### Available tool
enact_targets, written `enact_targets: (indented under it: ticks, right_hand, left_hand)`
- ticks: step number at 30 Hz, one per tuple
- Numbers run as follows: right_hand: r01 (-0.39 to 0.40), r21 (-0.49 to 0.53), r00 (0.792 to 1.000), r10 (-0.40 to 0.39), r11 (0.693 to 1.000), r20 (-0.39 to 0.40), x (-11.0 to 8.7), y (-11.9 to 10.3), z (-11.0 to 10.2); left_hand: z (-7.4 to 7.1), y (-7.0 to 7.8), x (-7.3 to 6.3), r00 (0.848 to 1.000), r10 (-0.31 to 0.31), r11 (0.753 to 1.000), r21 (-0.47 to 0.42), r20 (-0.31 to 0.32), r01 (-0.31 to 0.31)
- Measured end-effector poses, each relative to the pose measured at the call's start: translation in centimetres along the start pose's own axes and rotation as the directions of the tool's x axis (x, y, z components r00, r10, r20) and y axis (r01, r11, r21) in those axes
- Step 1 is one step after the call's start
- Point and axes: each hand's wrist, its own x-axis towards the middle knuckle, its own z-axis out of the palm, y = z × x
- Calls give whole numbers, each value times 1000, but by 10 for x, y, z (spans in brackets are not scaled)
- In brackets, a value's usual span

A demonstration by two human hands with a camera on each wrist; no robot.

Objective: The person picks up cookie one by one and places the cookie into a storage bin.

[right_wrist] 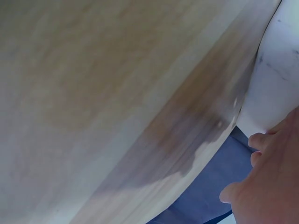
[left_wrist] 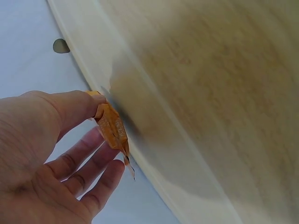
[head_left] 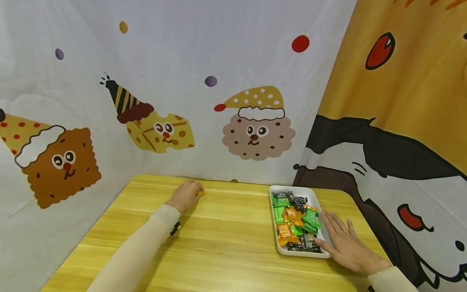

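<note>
Between thumb and fingers, my left hand (head_left: pixel 185 196) pinches an orange-wrapped candy (head_left: pixel 201 192) by the far edge of the table, toward the left. In the left wrist view the candy (left_wrist: pixel 112 126) has a crinkled wrapper with a twisted end, close over the tabletop. At the right stands a white tray (head_left: pixel 303 254) filled with wrapped candies: green ones (head_left: pixel 311 219), orange ones (head_left: pixel 286 232) and black ones (head_left: pixel 304 243). My right hand (head_left: pixel 344 245) lies along the tray's right side with fingers extended, its thumb over the near right rim.
The light wood-grain table (head_left: pixel 219 243) runs back to a white curtain (head_left: pixel 175 52) printed with cartoon snacks. To the right hangs a yellow and black cartoon curtain (head_left: pixel 350 97). A dark band (head_left: pixel 175 228) sits at my left wrist.
</note>
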Motion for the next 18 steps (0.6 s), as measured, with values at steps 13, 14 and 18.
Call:
enact_targets:
  ticks: [13,14,18]
  right_hand:
    - [4,-1,1000,-4,1000,-6,-1,1,1]
    - [5,-2,1000,-5,1000,-7,-1,1,1]
    - [8,-1,1000,-8,1000,-8,-1,1,1]
  left_hand:
    - [0,19,-2,999,39,999,33,-7,-39]
    - [0,20,-2,999,45,998,34,-10,-45]
    - [2,26,-4,997,74,997,26,-23,-73]
